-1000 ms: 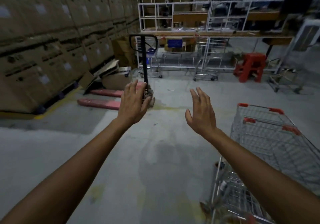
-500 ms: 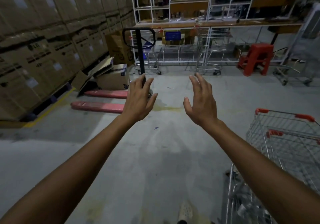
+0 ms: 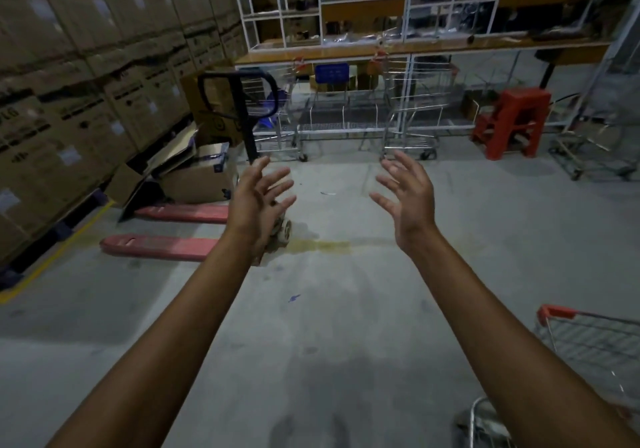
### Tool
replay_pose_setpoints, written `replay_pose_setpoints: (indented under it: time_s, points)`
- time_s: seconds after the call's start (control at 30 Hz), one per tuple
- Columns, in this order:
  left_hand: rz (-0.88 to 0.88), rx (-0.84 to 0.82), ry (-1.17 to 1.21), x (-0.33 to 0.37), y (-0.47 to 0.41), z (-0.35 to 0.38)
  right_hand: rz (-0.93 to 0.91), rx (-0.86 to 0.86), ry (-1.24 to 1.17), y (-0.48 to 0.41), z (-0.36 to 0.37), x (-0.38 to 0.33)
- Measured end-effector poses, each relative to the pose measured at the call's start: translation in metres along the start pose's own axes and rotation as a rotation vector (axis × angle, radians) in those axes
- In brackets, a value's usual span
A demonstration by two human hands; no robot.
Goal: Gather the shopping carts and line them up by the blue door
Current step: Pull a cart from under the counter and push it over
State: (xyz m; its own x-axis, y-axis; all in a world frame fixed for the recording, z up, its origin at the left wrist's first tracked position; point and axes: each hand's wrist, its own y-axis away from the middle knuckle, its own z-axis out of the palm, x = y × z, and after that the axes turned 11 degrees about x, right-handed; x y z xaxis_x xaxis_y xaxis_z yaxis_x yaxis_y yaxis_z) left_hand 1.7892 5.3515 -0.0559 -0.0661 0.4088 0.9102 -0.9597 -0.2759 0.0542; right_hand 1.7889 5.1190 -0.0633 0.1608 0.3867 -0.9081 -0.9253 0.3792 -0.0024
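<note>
Both my arms reach forward over the grey concrete floor. My left hand (image 3: 258, 201) and my right hand (image 3: 408, 198) are held up with fingers spread and hold nothing. Two wire shopping carts stand ahead under a shelf rack, one on the left (image 3: 280, 128) and one on the right (image 3: 415, 115). Another cart (image 3: 595, 156) stands at the far right. A cart with red handle caps (image 3: 592, 343) sits at my lower right, partly cut off by the frame edge. No blue door is in view.
A pallet jack (image 3: 242, 111) with red forks (image 3: 162, 246) lies left of centre. Stacked cardboard boxes (image 3: 86, 66) wall the left side, with loose boxes (image 3: 194, 180) at their foot. A red plastic stool (image 3: 512, 118) stands at the right, under the white shelf rack (image 3: 398, 31).
I have moved forward toward the rack, so the far carts look nearer. The red-handled cart slid down and right to the frame edge. Both hands stay raised, fingers now spread wider.
</note>
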Motion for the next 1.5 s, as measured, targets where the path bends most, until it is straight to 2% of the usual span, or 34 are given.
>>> replay_pose_setpoints:
  time_s: [0.03, 0.1, 0.2, 0.37, 0.5, 0.57, 0.63, 0.73, 0.8, 0.9, 0.97, 1.07, 1.33, 1.5]
  points:
    - [-0.110, -0.007, 0.169, 0.001, -0.016, 0.008, 0.121, 0.000, -0.137, -0.017, 0.004, -0.003]
    - [-0.212, 0.012, 0.404, 0.000, -0.050, 0.023, 0.289, -0.009, -0.356, -0.051, 0.011, -0.005]
    - [-0.247, 0.018, 0.557, -0.007, -0.103, 0.049, 0.399, -0.029, -0.546, -0.105, 0.026, 0.002]
    - [-0.244, -0.005, 0.571, -0.030, -0.210, 0.089, 0.422, -0.075, -0.570, -0.210, 0.060, 0.027]
    - [-0.243, -0.038, 0.511, -0.043, -0.313, 0.127, 0.369, -0.085, -0.458, -0.311, 0.095, 0.035]
    - [-0.227, -0.066, 0.454, -0.045, -0.365, 0.151, 0.293, -0.080, -0.301, -0.364, 0.115, 0.035]
    - [-0.196, -0.090, 0.368, -0.045, -0.415, 0.177, 0.124, -0.055, -0.031, -0.416, 0.132, 0.036]
    - [-0.101, -0.075, 0.143, -0.046, -0.480, 0.220, -0.390, -0.027, 0.506, -0.491, 0.143, 0.046]
    - [0.115, -0.021, -0.181, -0.053, -0.524, 0.247, -0.752, -0.056, 0.821, -0.542, 0.145, 0.055]
    - [0.669, 0.020, -0.807, -0.071, -0.593, 0.277, -0.974, -0.087, 1.012, -0.620, 0.152, 0.065]
    - [0.885, 0.030, -1.006, -0.084, -0.640, 0.295, -1.042, -0.087, 1.054, -0.675, 0.157, 0.072]
    - [0.998, 0.079, -1.110, -0.103, -0.704, 0.330, -1.107, -0.105, 1.067, -0.754, 0.162, 0.084]
    - [1.010, 0.097, -1.268, -0.145, -0.879, 0.447, -1.083, -0.223, 1.020, -0.989, 0.181, 0.086]
    - [0.981, 0.188, -1.245, -0.151, -0.973, 0.474, -1.051, -0.275, 0.974, -1.101, 0.215, 0.097]
